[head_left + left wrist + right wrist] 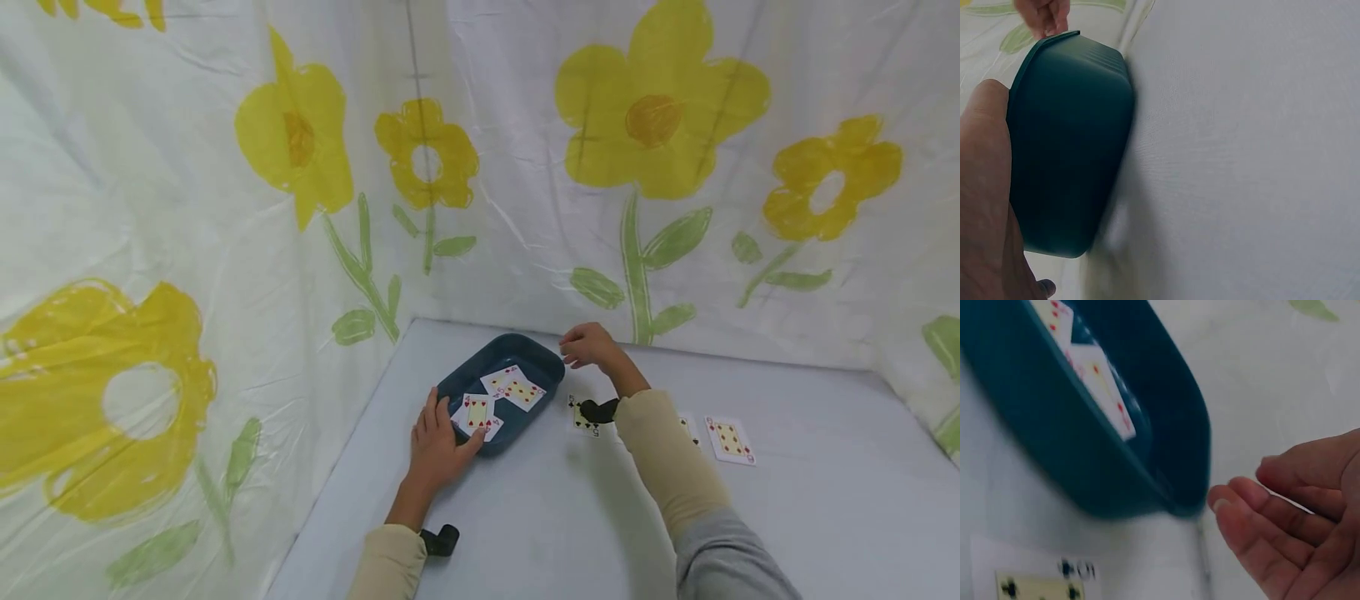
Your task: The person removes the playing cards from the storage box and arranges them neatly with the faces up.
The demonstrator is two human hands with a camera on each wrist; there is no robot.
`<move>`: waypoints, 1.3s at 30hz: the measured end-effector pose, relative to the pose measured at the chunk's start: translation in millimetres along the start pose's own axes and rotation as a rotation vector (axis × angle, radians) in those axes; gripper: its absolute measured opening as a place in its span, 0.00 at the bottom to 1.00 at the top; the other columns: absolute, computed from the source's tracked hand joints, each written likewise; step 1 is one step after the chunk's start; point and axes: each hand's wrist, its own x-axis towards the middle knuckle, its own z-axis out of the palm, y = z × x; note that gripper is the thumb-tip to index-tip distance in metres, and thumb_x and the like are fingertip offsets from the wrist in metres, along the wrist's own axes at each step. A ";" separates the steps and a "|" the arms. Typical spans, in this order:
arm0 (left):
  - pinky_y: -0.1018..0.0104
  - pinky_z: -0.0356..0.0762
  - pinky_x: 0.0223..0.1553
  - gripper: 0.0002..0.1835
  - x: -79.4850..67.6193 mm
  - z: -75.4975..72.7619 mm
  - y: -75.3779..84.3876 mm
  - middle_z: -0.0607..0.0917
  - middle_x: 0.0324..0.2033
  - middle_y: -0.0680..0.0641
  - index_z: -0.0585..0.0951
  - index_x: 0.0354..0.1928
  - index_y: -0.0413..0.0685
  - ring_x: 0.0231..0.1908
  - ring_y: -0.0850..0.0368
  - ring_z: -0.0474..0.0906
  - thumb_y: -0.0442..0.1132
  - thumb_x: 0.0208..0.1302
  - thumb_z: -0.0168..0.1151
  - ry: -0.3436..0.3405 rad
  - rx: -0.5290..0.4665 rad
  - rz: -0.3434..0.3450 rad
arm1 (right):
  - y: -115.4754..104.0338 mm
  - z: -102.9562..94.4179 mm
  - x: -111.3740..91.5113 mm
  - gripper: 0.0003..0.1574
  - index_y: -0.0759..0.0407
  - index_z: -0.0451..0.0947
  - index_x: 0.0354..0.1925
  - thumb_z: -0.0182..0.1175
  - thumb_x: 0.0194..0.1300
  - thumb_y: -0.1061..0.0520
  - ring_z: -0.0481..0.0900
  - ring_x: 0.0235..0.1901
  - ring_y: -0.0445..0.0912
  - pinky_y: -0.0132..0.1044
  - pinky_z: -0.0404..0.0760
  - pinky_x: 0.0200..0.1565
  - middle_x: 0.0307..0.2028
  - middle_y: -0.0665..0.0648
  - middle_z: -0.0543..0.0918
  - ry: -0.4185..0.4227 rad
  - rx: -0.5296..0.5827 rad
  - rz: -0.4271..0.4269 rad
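A dark teal plastic tray [517, 430] stands on the table with several playing cards [523, 392] lying face up inside it. My left hand [441, 443] grips the tray's near left end, fingers at the left rim and thumb over the near edge. My right hand [588, 343] is at the tray's far right corner, its fingers loosely bent and nothing between them. In the right wrist view its fingertips [1225, 512] are right at the tray's rim. A five of clubs [1035, 575] lies on the table beside the tray, partly hidden by the right wrist's camera in the head view.
Farther right on the white table [825, 500] lies a card with red pips [729, 440]. Another card [688, 428] beside it is mostly hidden by my right sleeve. A white curtain [510, 275] with yellow flowers hangs along the table's back and left edges.
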 end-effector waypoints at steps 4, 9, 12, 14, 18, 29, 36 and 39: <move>0.34 0.49 0.66 0.50 -1.6 -0.6 -1.0 0.45 0.77 0.39 0.55 0.73 0.38 0.72 0.39 0.49 0.64 0.61 0.61 0.020 -0.013 0.014 | -8.5 29.1 12.4 0.17 0.75 0.78 0.52 0.59 0.69 0.64 0.85 0.38 0.53 0.43 0.84 0.41 0.42 0.66 0.84 -0.100 -0.025 -0.020; 0.33 0.48 0.67 0.50 -2.1 -0.7 1.1 0.44 0.77 0.39 0.56 0.74 0.38 0.72 0.38 0.49 0.64 0.62 0.60 0.023 -0.031 0.017 | -13.0 53.3 21.4 0.15 0.72 0.81 0.49 0.63 0.67 0.63 0.84 0.39 0.53 0.44 0.83 0.43 0.43 0.64 0.84 -0.108 -0.086 0.042; 0.33 0.48 0.67 0.50 -2.7 -0.4 3.0 0.44 0.77 0.39 0.55 0.74 0.37 0.73 0.38 0.48 0.64 0.62 0.60 0.016 -0.038 0.015 | -12.2 59.8 24.8 0.13 0.70 0.82 0.46 0.64 0.65 0.62 0.83 0.39 0.52 0.44 0.83 0.43 0.42 0.62 0.84 -0.088 -0.129 0.102; 0.34 0.48 0.67 0.50 -3.4 -1.1 3.9 0.44 0.77 0.39 0.55 0.74 0.37 0.73 0.38 0.48 0.63 0.62 0.60 0.015 -0.039 0.012 | -12.6 63.4 27.3 0.11 0.69 0.83 0.42 0.65 0.63 0.62 0.82 0.36 0.51 0.44 0.83 0.42 0.40 0.61 0.84 -0.075 -0.166 0.120; 0.35 0.48 0.67 0.50 -3.6 -2.3 2.6 0.44 0.77 0.39 0.55 0.74 0.37 0.73 0.38 0.48 0.63 0.62 0.60 0.022 -0.035 0.010 | -15.8 75.2 31.1 0.07 0.67 0.85 0.34 0.69 0.60 0.62 0.81 0.31 0.50 0.42 0.81 0.36 0.35 0.61 0.84 -0.051 -0.304 0.137; 0.36 0.49 0.67 0.50 -1.8 1.0 -1.2 0.44 0.77 0.40 0.56 0.74 0.39 0.72 0.38 0.49 0.64 0.62 0.61 0.026 -0.033 0.016 | -13.8 106.6 19.7 0.32 0.65 0.79 0.53 0.77 0.49 0.62 0.78 0.42 0.56 0.59 0.76 0.51 0.48 0.64 0.83 0.038 -0.534 0.123; 0.35 0.49 0.67 0.50 -2.0 0.2 -1.1 0.45 0.77 0.40 0.56 0.74 0.38 0.72 0.38 0.49 0.64 0.62 0.60 0.032 -0.028 0.016 | -14.0 115.5 22.2 0.22 0.63 0.81 0.43 0.77 0.50 0.62 0.75 0.35 0.54 0.57 0.76 0.46 0.38 0.60 0.83 0.039 -0.575 0.158; 0.35 0.49 0.66 0.50 -2.7 0.0 0.4 0.45 0.77 0.39 0.57 0.73 0.37 0.72 0.38 0.50 0.64 0.61 0.61 0.039 -0.029 0.017 | -14.4 115.9 22.8 0.19 0.63 0.81 0.42 0.76 0.51 0.61 0.75 0.34 0.53 0.56 0.76 0.46 0.36 0.59 0.82 0.031 -0.581 0.167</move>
